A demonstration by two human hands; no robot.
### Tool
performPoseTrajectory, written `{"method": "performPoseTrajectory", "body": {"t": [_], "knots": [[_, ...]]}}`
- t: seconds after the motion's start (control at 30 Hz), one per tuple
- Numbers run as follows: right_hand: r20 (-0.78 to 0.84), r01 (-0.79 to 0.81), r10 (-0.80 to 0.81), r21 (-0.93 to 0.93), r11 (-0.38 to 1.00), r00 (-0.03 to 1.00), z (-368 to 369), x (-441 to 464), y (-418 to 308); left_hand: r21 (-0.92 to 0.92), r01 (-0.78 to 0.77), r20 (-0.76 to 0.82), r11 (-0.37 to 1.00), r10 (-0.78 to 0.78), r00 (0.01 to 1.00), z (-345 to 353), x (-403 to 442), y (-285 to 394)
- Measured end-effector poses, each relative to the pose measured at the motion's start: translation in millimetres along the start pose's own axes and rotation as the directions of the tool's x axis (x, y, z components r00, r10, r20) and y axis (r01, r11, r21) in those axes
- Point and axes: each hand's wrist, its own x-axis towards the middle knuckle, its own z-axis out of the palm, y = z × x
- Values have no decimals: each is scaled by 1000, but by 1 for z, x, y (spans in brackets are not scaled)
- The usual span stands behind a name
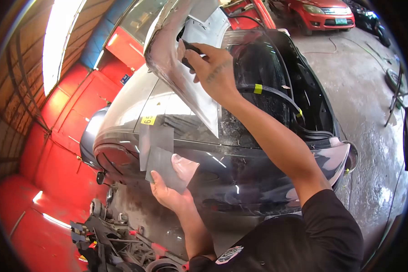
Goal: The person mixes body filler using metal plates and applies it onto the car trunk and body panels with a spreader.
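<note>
My left hand (170, 195) is closed on grey sheets that look like sandpaper (164, 165), thumb on top. A second grey sheet (157, 139) sticks out behind the front one, and a pink curled flap (184, 167) shows at its right edge. Higher up, my right hand (211, 70) is closed at the edge of a raised, silvery-white car panel (167, 56). Something small and dark shows at its fingertips against the panel; its kind is not clear. The dark car body (204, 170) lies below both hands.
Yellow tape (258, 88) marks a curved bar by the rear opening, and a yellow numbered tag (148, 120) is on the car. Loose metal parts (115, 235) lie at lower left. A red car (322, 16) stands at the back right on the concrete floor (371, 149).
</note>
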Motion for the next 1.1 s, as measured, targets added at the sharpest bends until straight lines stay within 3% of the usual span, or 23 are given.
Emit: {"method": "performPoseTrajectory", "body": {"t": [0.2,0.53,0.6,0.67,0.7,0.8,0.9,1.03,1.1], "knots": [[-8,195,-198,-137,971,980,27,20,15,32,-14,-4,999,14,1000,-13,0,1],[-77,156,-156,-7,988,985,23,29,4,25,19,53,1000,-20,998,-19,0,-4],[-90,328,-337,-98,939,937,29,31,8,20,13,52,1000,-14,999,-17,0,-6],[-26,357,-363,-123,926,932,19,20,6,18,11,45,1000,-12,999,-18,0,-7],[-46,109,-108,27,994,993,13,16,-7,19,13,36,1000,-14,999,-20,0,-8],[-94,138,-130,82,987,987,13,20,2,19,16,16,1000,-16,1000,-19,0,-7],[16,249,-249,-55,967,968,22,29,9,27,-3,25,1000,2,1000,-19,1,-5],[2,90,-91,113,990,996,0,1,-7,8,-24,76,1000,23,997,-15,4,-5],[43,88,-91,74,993,995,-16,-15,-3,-10,-5,118,1000,6,993,-6,6,1]]}}
